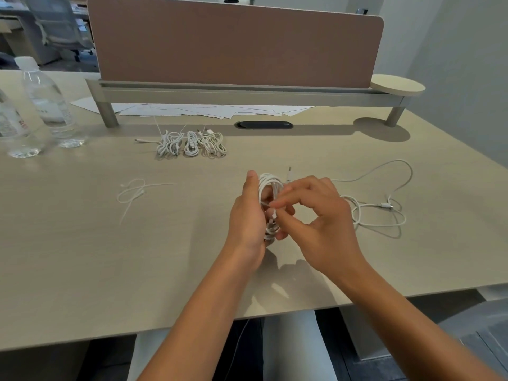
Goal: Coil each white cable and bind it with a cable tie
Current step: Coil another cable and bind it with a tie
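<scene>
One coiled white cable (270, 188) clamped in left hand (247, 215) grip | right hand (319, 215) pinches cable tie (268, 204) beside it | judgement: keep loops squeezed, cinch tie snug across the bundle.

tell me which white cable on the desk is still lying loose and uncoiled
The loose cable right of the right hand, sprawled in open loops. The bundles by the divider are coiled, and the left hand holds another coil.
</scene>
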{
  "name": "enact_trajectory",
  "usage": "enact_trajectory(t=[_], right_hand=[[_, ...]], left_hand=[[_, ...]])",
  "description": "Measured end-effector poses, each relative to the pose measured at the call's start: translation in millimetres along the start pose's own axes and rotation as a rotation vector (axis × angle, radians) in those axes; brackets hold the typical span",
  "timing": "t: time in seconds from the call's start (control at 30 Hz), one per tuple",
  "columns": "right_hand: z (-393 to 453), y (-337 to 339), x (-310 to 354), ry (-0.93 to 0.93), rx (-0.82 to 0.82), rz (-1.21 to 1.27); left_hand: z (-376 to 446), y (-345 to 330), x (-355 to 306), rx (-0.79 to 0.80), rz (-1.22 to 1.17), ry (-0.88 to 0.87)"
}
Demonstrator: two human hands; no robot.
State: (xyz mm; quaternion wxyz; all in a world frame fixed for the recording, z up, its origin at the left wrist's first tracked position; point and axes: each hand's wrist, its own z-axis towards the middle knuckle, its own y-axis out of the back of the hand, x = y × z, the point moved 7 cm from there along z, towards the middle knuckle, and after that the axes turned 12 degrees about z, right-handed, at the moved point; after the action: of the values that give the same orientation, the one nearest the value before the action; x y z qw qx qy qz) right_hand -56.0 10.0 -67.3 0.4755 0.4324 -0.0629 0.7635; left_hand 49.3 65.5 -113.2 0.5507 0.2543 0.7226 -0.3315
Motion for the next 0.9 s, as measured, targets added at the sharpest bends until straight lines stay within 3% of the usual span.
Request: enact_trajectory(t=[0.23, 0.4, 0.5, 0.7, 0.9], right_hand=[[32.8, 16.8, 21.7, -0.076, 0.026, 0.011], [54.9, -14.1, 42.2, -0.083, 0.256, -0.046], [60.5, -13.1, 39.8, -0.088, 0.214, -0.041], [36.3, 18.7, 13.1, -0.263, 0.08, -0.007], [11.3, 30.4, -1.5, -0.37, -0.036, 0.056]], left_hand=[[5.0, 10.6, -2.7, -0.07, 0.273, -0.07], [3.7, 7.2, -1.6, -0.082, 0.402, -0.083], [6.1, 11.8, -0.2, -0.079, 0.424, -0.051], [9.2, 17.9, -10.5, 0.263, 0.14, -0.025], [14.0, 17.8, -11.9, 0.364, 0.111, 0.089]])
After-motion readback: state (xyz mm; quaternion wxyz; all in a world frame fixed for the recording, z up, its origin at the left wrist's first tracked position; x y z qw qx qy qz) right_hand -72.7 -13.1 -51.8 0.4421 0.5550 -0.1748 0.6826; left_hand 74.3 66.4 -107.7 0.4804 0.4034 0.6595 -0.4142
